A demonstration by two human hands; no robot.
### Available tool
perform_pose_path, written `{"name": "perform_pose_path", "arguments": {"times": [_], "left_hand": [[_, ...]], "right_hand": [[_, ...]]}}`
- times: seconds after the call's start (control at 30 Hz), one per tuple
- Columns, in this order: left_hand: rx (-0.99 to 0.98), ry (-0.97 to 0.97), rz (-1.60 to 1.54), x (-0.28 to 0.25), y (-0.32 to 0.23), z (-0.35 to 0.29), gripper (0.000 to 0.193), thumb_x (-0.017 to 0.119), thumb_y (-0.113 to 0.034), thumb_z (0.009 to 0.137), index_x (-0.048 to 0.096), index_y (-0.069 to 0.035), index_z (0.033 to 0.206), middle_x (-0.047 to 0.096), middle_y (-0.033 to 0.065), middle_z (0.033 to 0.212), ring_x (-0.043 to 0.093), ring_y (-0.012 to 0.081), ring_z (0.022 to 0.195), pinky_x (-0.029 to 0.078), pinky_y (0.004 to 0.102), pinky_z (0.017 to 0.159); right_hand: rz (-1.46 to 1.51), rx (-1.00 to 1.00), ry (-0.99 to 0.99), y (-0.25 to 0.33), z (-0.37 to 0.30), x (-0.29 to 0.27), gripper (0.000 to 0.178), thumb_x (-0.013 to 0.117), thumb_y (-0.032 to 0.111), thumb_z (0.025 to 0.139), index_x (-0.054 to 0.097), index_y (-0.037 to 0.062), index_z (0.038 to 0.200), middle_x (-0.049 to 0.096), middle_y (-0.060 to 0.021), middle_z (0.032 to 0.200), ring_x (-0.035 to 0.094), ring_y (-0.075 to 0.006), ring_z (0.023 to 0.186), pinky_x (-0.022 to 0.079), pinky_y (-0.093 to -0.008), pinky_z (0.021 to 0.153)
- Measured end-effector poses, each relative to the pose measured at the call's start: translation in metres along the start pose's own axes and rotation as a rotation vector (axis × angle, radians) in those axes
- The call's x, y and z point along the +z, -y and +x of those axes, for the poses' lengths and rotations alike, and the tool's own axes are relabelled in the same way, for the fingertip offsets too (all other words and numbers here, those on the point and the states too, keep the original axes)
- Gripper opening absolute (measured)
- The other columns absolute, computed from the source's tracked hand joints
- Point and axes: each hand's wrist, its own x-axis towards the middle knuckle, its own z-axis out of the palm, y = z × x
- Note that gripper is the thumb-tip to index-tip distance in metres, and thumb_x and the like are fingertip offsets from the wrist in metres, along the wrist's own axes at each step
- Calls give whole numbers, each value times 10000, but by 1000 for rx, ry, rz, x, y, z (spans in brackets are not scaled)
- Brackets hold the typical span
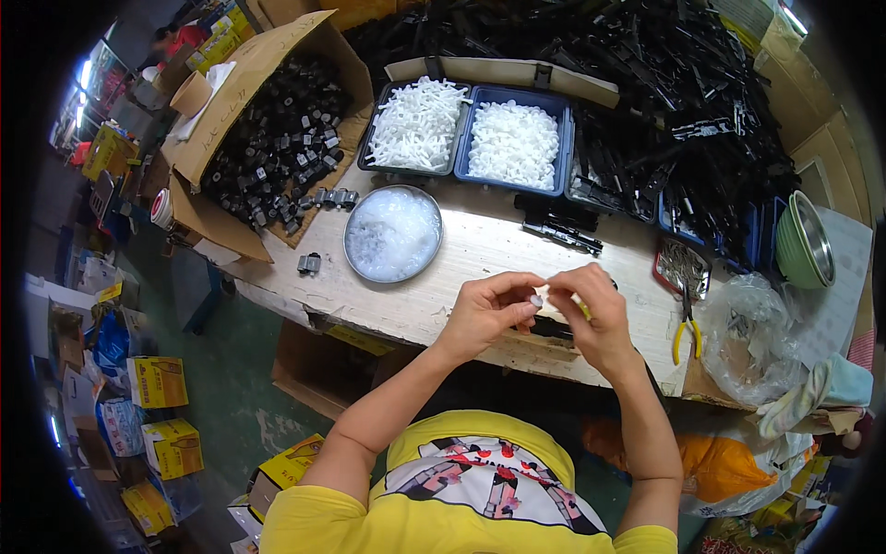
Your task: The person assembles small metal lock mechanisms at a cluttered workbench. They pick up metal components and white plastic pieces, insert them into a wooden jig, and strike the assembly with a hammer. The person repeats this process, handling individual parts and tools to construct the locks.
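Near the surface's (480,254) front edge, the left hand (486,314) pinches a small white piece (536,301), the right hand (595,307) curls beside it, grip unclear, with room leftward to the round dish (394,280).

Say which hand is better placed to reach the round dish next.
Left, probably: the left hand is nearer the round dish, which lies ahead and leftward; the right hand is farther off. But the left seems to pinch a small white piece.
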Motion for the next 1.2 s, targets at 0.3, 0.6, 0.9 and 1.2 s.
{"name": "perform_pose_path", "arguments": {"times": [0.3,0.6,0.9,1.2], "left_hand": [[7,-86,-179,1,6,-8,204,607,-2,817,619,25,1019,609,60,834,584,100,670,499,212,586],[147,-114,554,-24,14,-11,272,651,5,749,645,-31,1019,514,12,768,482,58,631,421,191,572],[109,5,898,-17,12,-1,171,674,-8,697,629,-15,862,535,80,744,559,192,680,446,286,618],[357,147,1198,14,-21,85,79,661,-78,685,601,-30,703,573,125,749,571,326,731,450,406,634]], "right_hand": [[-48,-17,-131,-1,-8,30,137,632,23,712,549,62,813,524,-54,796,472,-227,763,320,-335,678],[-304,46,139,-11,-27,33,131,599,28,713,513,81,796,473,-63,794,444,-251,827,284,-392,752],[-448,26,224,-10,-27,39,127,607,30,716,543,87,810,507,-54,814,465,-235,839,298,-383,764],[-918,326,-127,-84,-31,-77,63,632,90,734,626,84,797,587,-57,787,531,-220,846,319,-383,723]]}}
